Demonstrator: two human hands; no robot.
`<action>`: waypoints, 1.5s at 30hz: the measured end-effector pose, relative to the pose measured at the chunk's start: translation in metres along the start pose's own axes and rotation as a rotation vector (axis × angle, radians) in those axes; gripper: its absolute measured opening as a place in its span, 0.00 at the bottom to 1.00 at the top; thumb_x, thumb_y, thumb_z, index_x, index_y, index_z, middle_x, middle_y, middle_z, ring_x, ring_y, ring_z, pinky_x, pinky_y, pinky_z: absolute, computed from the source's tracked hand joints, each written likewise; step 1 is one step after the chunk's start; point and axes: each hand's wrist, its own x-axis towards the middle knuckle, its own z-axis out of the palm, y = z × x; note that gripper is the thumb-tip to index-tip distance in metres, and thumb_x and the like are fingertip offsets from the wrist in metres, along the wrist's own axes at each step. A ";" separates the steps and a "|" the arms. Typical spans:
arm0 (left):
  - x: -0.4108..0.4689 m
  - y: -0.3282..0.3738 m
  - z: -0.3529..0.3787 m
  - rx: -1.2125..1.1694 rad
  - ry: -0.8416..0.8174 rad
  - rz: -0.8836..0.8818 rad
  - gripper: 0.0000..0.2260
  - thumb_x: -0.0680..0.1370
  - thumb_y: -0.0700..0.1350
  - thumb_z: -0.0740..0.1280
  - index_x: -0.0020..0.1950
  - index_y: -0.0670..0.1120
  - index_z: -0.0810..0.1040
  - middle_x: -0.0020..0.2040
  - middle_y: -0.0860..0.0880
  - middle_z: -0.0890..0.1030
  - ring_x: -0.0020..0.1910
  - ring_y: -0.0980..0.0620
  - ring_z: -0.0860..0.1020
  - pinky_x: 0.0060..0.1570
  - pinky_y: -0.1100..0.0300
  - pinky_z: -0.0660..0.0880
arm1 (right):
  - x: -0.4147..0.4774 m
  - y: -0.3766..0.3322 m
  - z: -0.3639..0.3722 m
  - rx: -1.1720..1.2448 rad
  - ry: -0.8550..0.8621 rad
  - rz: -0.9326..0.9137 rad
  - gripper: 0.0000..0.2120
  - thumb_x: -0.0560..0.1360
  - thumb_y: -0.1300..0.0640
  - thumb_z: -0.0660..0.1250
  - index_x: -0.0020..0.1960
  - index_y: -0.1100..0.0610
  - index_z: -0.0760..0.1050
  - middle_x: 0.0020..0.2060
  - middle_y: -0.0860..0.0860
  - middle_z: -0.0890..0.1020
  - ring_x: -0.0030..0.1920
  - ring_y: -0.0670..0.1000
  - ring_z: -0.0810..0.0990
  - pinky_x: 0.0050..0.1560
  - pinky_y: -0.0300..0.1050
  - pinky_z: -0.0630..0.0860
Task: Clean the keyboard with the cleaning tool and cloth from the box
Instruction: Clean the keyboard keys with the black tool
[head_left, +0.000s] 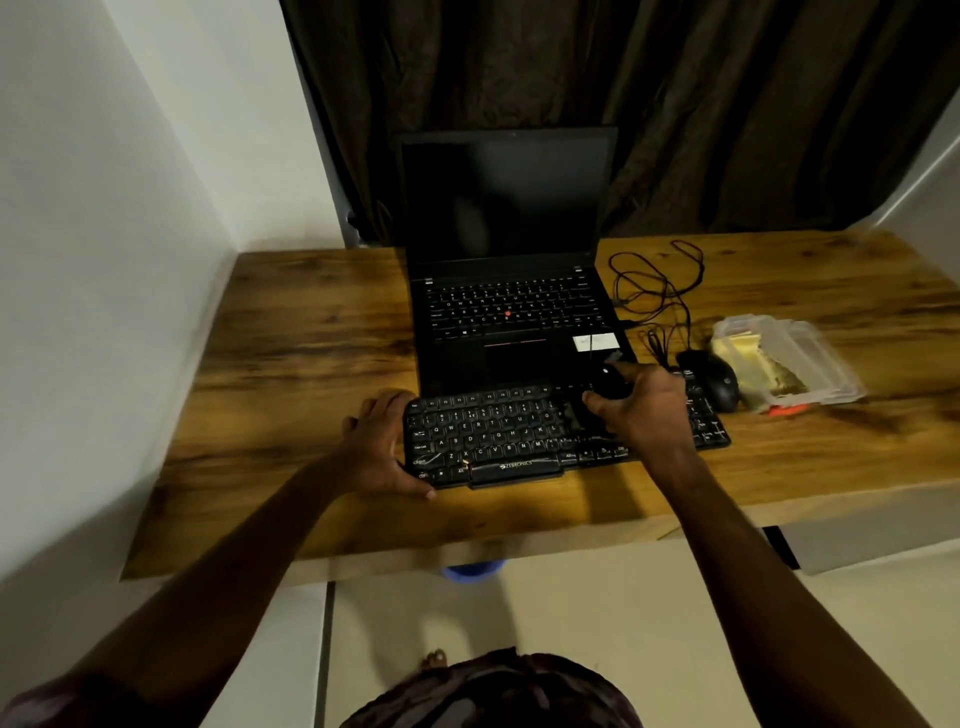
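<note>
Right hand (644, 410): fingers (639, 373) curled round dark rounded cleaning tool (613, 383), held over right-centre keys of keyboard (498, 436). Left hand (379, 447): thumb and fingers clamp keyboard's left end. Keyboard: on tabletop (311, 338) near front edge, just before laptop (509, 312); long axis left-right, keys up, space bar toward person. Handling, judged: light, rigid plastic, apt to slide; keycaps fragile; hold by end edges. Cloth (737, 353): yellow, likely soft, in clear box (810, 358) right of mouse (719, 384).
</note>
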 end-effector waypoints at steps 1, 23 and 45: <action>0.000 0.000 0.000 0.006 0.000 -0.002 0.62 0.49 0.71 0.77 0.77 0.53 0.55 0.73 0.54 0.61 0.70 0.50 0.59 0.65 0.48 0.59 | 0.000 0.001 -0.002 -0.007 0.009 -0.010 0.19 0.70 0.56 0.78 0.59 0.59 0.81 0.38 0.47 0.82 0.37 0.48 0.82 0.46 0.47 0.84; 0.000 0.008 -0.005 0.054 -0.056 -0.038 0.65 0.50 0.70 0.77 0.79 0.51 0.52 0.76 0.52 0.58 0.73 0.47 0.57 0.69 0.43 0.59 | 0.004 -0.001 0.002 0.048 -0.102 -0.053 0.17 0.70 0.56 0.79 0.56 0.57 0.82 0.43 0.48 0.84 0.37 0.44 0.83 0.44 0.43 0.84; -0.002 0.012 -0.009 0.047 -0.080 -0.067 0.66 0.47 0.74 0.74 0.79 0.52 0.52 0.76 0.52 0.59 0.73 0.46 0.57 0.70 0.42 0.59 | 0.016 0.015 -0.014 -0.033 -0.077 -0.025 0.26 0.69 0.52 0.78 0.65 0.58 0.77 0.51 0.54 0.85 0.45 0.52 0.85 0.48 0.51 0.84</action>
